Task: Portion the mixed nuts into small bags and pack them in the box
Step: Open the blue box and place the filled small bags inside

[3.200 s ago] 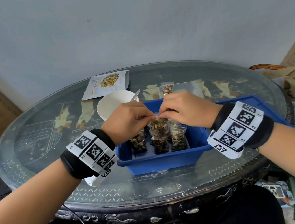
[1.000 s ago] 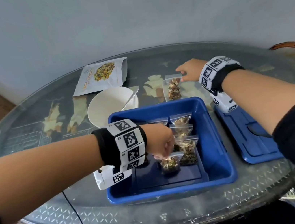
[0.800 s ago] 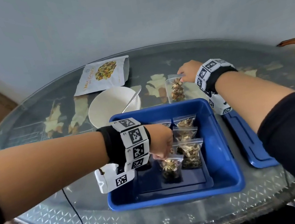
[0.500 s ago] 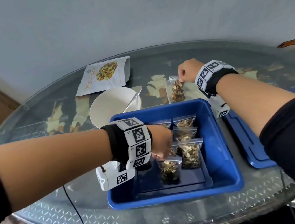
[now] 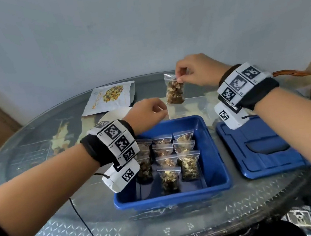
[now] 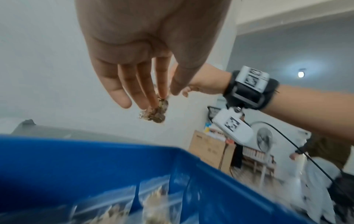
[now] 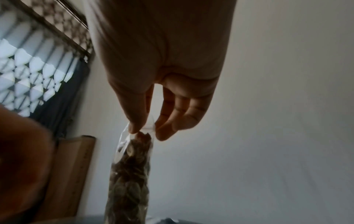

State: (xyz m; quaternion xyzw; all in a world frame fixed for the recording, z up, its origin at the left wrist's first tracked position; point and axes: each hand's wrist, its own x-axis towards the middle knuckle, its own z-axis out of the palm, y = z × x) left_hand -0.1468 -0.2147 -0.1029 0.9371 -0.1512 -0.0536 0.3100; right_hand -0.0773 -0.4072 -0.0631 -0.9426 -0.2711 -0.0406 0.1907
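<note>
A small clear bag of mixed nuts hangs in the air behind the blue box. My right hand pinches its top edge between thumb and fingers; the right wrist view shows the pinch with the bag dangling below. My left hand is raised beside the bag's lower end with fingers straight and holds nothing. Whether its fingertips touch the bag I cannot tell. Several filled bags stand in rows inside the box.
The blue lid lies right of the box. A white bowl and the printed nut pouch sit behind my left hand. Clear plastic lies flat behind the box. All of it stands on a round glass table.
My right hand has picked the nut bag up off the table behind the box. My left hand has left the bags in the box and risen toward the lifted bag.
</note>
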